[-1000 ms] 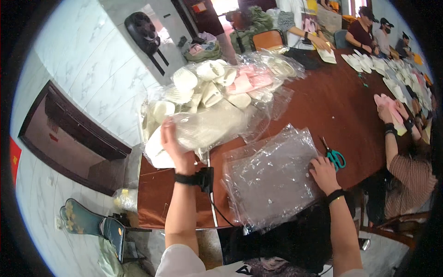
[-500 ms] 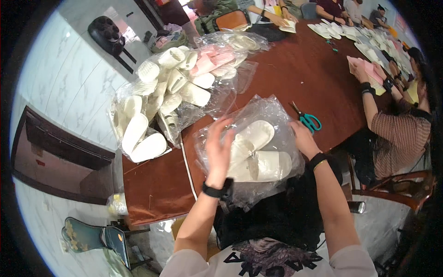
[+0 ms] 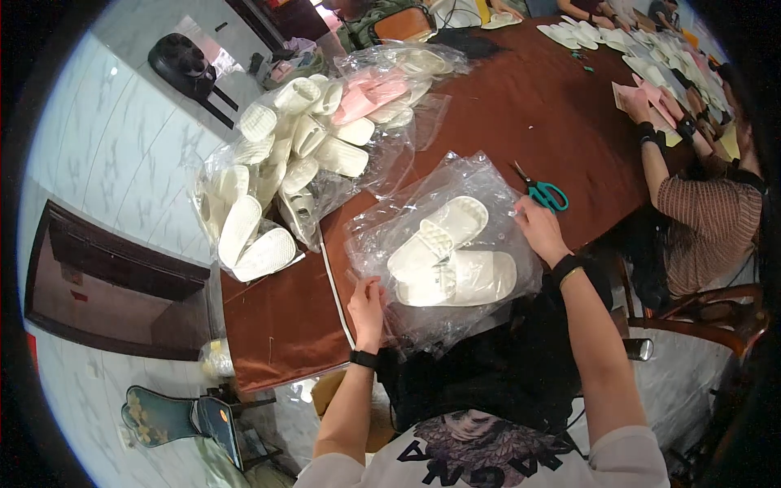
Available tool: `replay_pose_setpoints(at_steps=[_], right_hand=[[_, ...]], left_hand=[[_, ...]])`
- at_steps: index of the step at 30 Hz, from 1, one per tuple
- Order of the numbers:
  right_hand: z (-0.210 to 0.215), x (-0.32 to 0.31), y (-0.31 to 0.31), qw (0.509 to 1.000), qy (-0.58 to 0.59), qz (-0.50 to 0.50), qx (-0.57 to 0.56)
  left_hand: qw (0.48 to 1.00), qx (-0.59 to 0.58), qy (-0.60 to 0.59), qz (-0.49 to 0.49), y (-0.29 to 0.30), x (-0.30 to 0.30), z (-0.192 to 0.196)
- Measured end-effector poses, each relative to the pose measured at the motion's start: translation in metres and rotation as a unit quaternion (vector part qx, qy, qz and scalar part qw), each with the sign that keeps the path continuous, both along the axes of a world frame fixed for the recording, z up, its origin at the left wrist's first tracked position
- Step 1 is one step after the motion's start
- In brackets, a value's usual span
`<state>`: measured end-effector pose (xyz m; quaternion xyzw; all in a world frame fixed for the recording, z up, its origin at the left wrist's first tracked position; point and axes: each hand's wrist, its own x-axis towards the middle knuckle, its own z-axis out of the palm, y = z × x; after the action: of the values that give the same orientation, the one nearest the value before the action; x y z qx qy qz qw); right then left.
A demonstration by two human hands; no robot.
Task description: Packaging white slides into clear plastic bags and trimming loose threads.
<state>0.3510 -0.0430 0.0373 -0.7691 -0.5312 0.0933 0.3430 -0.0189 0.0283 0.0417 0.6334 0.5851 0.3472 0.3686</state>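
Observation:
A pair of white slippers [image 3: 480, 277] lies inside a clear plastic bag [image 3: 476, 172] on the table in front of me, one slipper slanting across the other. My right hand [image 3: 542, 234] has its fingers closed on the bag's right edge. At the lower left side of the bag, my left hand [image 3: 368, 313] is closed with curled fingers, apparently pinching the film there. Scissors [image 3: 547, 195] with teal handles lie just beyond my right hand, blades pointing away.
Bagged white slippers [image 3: 301, 175] and a pink pair [image 3: 370, 98] are heaped at the left on the brown-covered table [image 3: 281, 346]. A co-worker [image 3: 704, 215] at the right handles pink slippers. Rows of white slippers [image 3: 659, 53] lie at the far right.
My left hand has come down from above the slippers to the bag's lower left edge. The right hand stays at the right edge. The slippers show more plainly through the film.

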Motion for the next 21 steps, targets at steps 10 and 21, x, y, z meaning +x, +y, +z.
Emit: replay_pose_setpoints(at_steps=[10, 21], right_hand=[[0.008, -0.011, 0.007, 0.999, 0.016, -0.028, -0.011], [-0.004, -0.007, 0.010, 0.999, -0.020, -0.012, -0.028]], left_hand=[[0.970, 0.004, -0.233, -0.066, -0.007, -0.001, 0.031], [0.949, -0.261, -0.125, -0.126, -0.007, -0.034, 0.013]])
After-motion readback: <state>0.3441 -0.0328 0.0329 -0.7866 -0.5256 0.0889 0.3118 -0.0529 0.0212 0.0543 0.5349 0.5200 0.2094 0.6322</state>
